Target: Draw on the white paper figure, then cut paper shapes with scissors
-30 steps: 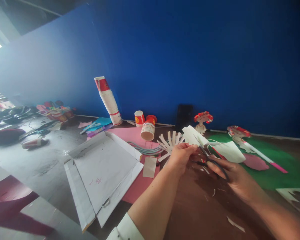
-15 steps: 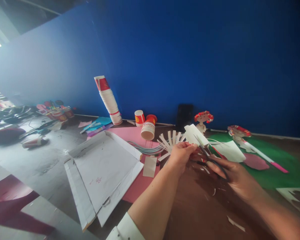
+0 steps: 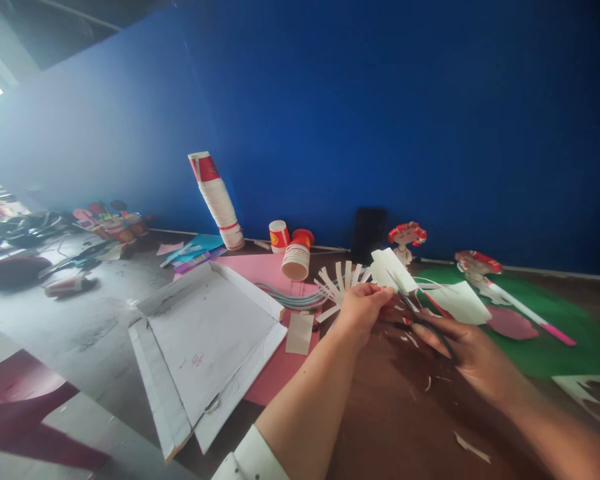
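Note:
My left hand (image 3: 363,308) pinches the lower left edge of a white paper piece (image 3: 391,268) between thumb and fingers. Black-handled scissors (image 3: 433,333) are in my right hand (image 3: 457,350), their blades pointing up and left across that paper. Just behind my left hand, a fringed white paper (image 3: 341,280) spreads its strips. A larger white sheet (image 3: 463,303) lies right of the scissors, partly over a green round sheet (image 3: 555,313). Small paper scraps (image 3: 473,448) lie on the brown table (image 3: 405,427) below my hands.
An open white box lid (image 3: 207,347) rests left on pink paper (image 3: 267,383). Behind stand a tall cup stack (image 3: 220,203) and shorter cups (image 3: 296,259). A dark phone-like object (image 3: 369,233) leans on the blue wall (image 3: 380,120). A white-and-pink marker (image 3: 530,312) lies right.
The white paper has tilted very slightly to the right near the scissor blades, and the fingers of my right hand have shifted a little. The rest looks the same.

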Tool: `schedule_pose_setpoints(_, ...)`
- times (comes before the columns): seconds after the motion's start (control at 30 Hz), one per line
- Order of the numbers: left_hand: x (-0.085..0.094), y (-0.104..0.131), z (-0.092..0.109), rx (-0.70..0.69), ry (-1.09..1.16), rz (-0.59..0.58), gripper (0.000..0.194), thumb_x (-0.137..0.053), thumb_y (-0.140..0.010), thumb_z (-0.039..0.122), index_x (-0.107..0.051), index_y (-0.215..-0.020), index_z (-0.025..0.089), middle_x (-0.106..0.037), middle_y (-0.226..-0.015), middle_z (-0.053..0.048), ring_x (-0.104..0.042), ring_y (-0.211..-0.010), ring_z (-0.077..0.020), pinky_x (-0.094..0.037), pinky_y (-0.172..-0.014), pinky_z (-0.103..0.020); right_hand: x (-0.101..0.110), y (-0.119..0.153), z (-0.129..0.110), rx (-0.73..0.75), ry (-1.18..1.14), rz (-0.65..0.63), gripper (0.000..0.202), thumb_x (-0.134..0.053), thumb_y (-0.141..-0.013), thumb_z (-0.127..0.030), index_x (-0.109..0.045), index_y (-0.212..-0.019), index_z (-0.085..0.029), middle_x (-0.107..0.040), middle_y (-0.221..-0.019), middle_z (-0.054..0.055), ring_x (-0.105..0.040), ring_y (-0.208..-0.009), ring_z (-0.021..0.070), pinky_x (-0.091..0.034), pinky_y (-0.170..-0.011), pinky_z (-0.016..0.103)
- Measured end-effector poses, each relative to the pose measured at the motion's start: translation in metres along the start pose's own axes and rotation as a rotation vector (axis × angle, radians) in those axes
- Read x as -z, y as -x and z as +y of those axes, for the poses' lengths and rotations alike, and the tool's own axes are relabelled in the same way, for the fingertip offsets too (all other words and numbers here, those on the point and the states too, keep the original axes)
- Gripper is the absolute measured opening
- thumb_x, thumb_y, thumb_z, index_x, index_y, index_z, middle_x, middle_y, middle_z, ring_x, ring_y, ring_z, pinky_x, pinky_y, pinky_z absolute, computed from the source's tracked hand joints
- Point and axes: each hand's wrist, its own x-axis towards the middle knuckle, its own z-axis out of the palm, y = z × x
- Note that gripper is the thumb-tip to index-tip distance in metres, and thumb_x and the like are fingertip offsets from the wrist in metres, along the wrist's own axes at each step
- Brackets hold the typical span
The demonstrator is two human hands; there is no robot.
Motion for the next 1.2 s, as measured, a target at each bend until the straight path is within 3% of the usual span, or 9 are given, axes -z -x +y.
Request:
schedule_pose_setpoints(0.1, 0.001, -0.002, -0.003, -0.003, -0.018, -0.003, 0.029, -0.084, -0.082, 0.018, -0.06, -0.065, 0.016, -0.066, -0.062, 0.0, -0.058, -0.058, -0.0089, -0.046, -0.067, -0.023, 0.0, 0.0, 0.001, -0.058, -0.027, -0.067, 0.056, -0.071, -0.083, -0.068, -0.088, -0.11, -0.022, -0.078, -0.079, 0.007, -0.069, -0.071, 0.0246, -0.056, -0.061, 0.031)
schedule_pose_setpoints(0.3, 0.003, -0.006, -0.011, -0.016, -0.057, -0.046, 0.03, -0.088, -0.079, 0.028, -0.061, -0.07, 0.017, -0.067, -0.065, -0.001, -0.06, -0.06, -0.0116, -0.051, -0.072, -0.028, 0.001, -0.001, -0.001, -0.071, 0.017, -0.044, 0.058, -0.07, -0.081, -0.072, -0.088, -0.106, -0.023, -0.078, -0.078, 0.006, -0.072, -0.079, 0.0285, -0.057, -0.071, 0.034)
schedule_pose_setpoints(0.73, 0.002, -0.002, -0.011, -0.021, -0.078, -0.059, 0.028, -0.085, -0.08, 0.025, -0.06, -0.07, 0.018, -0.062, -0.062, 0.002, -0.056, -0.056, -0.011, -0.05, -0.07, -0.027, 0.002, 0.0, 0.006, -0.105, -0.007, -0.042, 0.053, -0.074, -0.081, -0.065, -0.088, -0.109, -0.022, -0.079, -0.082, 0.006, -0.07, -0.075, 0.0259, -0.056, -0.063, 0.031)
schedule_pose_setpoints(0.93, 0.002, -0.001, -0.009, -0.037, -0.102, -0.047, 0.027, -0.084, -0.081, 0.024, -0.061, -0.07, 0.018, -0.063, -0.062, 0.001, -0.057, -0.058, -0.0106, -0.049, -0.069, -0.025, 0.001, 0.0, 0.003, -0.11, -0.049, -0.039, 0.053, -0.076, -0.079, -0.066, -0.088, -0.106, -0.022, -0.074, -0.073, 0.004, -0.066, -0.068, 0.0238, -0.052, -0.057, 0.03)
schedule_pose_setpoints(1.2, 0.001, 0.0, -0.006, -0.037, -0.141, -0.029, 0.028, -0.086, -0.079, 0.027, -0.061, -0.07, 0.017, -0.065, -0.064, 0.0, -0.059, -0.06, -0.012, -0.049, -0.071, -0.027, 0.0, -0.001, -0.001, -0.072, -0.006, -0.027, 0.053, -0.074, -0.079, -0.068, -0.089, -0.104, -0.024, -0.08, -0.08, 0.005, -0.073, -0.078, 0.0276, -0.058, -0.065, 0.031)
